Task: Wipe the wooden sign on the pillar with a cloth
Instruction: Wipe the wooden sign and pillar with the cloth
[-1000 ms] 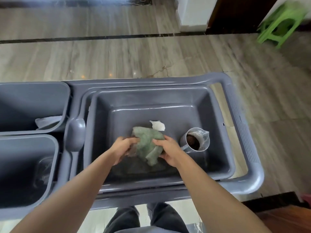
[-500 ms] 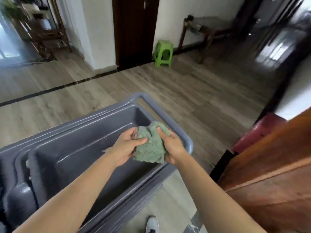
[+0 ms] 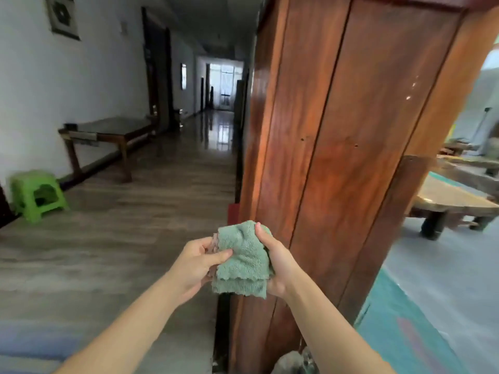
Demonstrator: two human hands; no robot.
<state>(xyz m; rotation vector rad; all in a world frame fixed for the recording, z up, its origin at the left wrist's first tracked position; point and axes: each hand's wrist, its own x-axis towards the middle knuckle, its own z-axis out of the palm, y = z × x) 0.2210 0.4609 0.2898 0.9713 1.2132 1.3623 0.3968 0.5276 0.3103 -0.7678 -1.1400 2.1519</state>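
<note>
A folded green cloth (image 3: pixel 243 260) hangs in the air in front of me, low in the middle of the view. My left hand (image 3: pixel 195 261) pinches its left edge with thumb and fingers. My right hand (image 3: pixel 278 261) wraps around its right side. Just behind the cloth and to its right rises a tall reddish-brown wooden pillar (image 3: pixel 337 136) made of polished vertical panels. No separate sign can be told apart on the pillar's face from here.
A corridor with a glossy grey floor (image 3: pixel 151 211) runs away on the left, with a dark wooden bench (image 3: pixel 108 133) and a green plastic stool (image 3: pixel 36 194) along the white wall. Right of the pillar stands a low wooden table (image 3: pixel 453 201).
Both hands lifted the cloth out of the grey cart tub. The view swung up and right from the cart to the pillar, which now fills the upper right.
</note>
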